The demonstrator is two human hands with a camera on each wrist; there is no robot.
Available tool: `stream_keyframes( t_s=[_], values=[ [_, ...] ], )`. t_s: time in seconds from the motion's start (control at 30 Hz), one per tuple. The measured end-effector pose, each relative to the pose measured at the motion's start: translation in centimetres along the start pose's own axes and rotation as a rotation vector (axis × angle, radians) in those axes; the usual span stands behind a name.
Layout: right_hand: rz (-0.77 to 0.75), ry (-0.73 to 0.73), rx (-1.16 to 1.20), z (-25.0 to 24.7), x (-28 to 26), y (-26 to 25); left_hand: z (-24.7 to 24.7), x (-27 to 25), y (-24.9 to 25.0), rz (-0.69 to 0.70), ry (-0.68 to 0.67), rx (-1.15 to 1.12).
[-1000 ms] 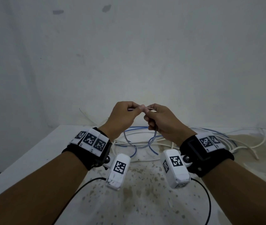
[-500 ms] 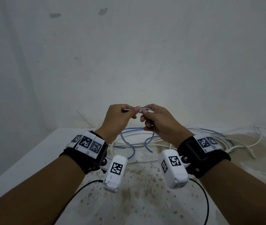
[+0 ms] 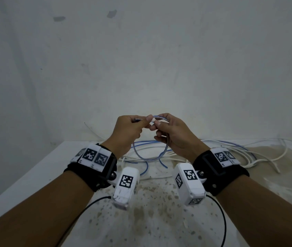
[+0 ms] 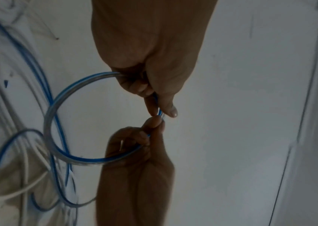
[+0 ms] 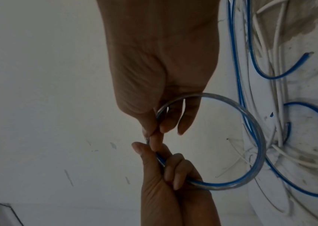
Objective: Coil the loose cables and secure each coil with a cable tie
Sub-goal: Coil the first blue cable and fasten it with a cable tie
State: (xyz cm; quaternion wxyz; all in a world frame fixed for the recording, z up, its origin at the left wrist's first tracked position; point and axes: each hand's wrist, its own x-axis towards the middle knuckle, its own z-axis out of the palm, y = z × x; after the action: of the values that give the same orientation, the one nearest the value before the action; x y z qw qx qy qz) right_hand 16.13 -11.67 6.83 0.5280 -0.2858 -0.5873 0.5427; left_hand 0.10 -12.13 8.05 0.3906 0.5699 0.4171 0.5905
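Note:
A small coil of clear cable with a blue stripe (image 3: pixel 148 155) hangs between my two hands above the table. My left hand (image 3: pixel 145 122) pinches the top of the loop between thumb and forefinger, the other fingers curled round it. My right hand (image 3: pixel 156 124) pinches the same spot from the other side, fingertips almost touching the left ones. In the left wrist view the coil (image 4: pixel 49 122) curves from my left hand (image 4: pixel 161 112) to my right hand (image 4: pixel 156 123). In the right wrist view the coil (image 5: pixel 258 137) and the pinch of my right hand (image 5: pixel 150 136) show a thin pale strand.
Loose blue and white cables (image 3: pixel 216 150) lie tangled along the back of the stained white table (image 3: pixel 34 168), against a bare wall (image 3: pixel 141 59). Black leads from the wrist cameras (image 3: pixel 220 214) hang over the near part of the table.
Both hands stay together at the top of the coil. The fingertips have shifted a little, and the striped arc of the loop now shows between them.

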Motion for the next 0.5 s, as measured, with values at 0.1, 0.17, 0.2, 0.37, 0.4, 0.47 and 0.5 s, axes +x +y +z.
stream_keyframes(
  t_s=[0.1, 0.17, 0.2, 0.37, 0.4, 0.47, 0.5],
  values=[
    [0.0, 0.001, 0.006, -0.1, -0.1, 0.2, 0.1, 0.1, 0.1, -0.111, -0.04, -0.116],
    [-0.002, 0.004, 0.004, -0.1, -0.1, 0.3, 0.0, 0.2, 0.0, -0.14, -0.058, -0.138],
    [0.0, 0.004, -0.001, -0.1, -0.2, 0.3, -0.1, 0.1, 0.0, -0.145, -0.067, -0.136],
    [0.056, 0.022, -0.023, 0.2, -0.1, 0.2, -0.5, 0.0, 0.0, -0.096, -0.028, 0.062],
    [0.082, 0.027, -0.034, 0.2, -0.1, 0.2, -0.6, 0.0, -0.1, -0.078, -0.015, 0.109],
    [0.125, 0.021, -0.11, 0.3, 0.0, 0.0, -0.8, 0.1, -0.4, -0.048, 0.012, 0.17],
    [0.145, 0.014, -0.153, 0.3, 0.0, -0.1, -0.9, 0.2, -0.6, -0.033, 0.024, 0.198]
  ],
)
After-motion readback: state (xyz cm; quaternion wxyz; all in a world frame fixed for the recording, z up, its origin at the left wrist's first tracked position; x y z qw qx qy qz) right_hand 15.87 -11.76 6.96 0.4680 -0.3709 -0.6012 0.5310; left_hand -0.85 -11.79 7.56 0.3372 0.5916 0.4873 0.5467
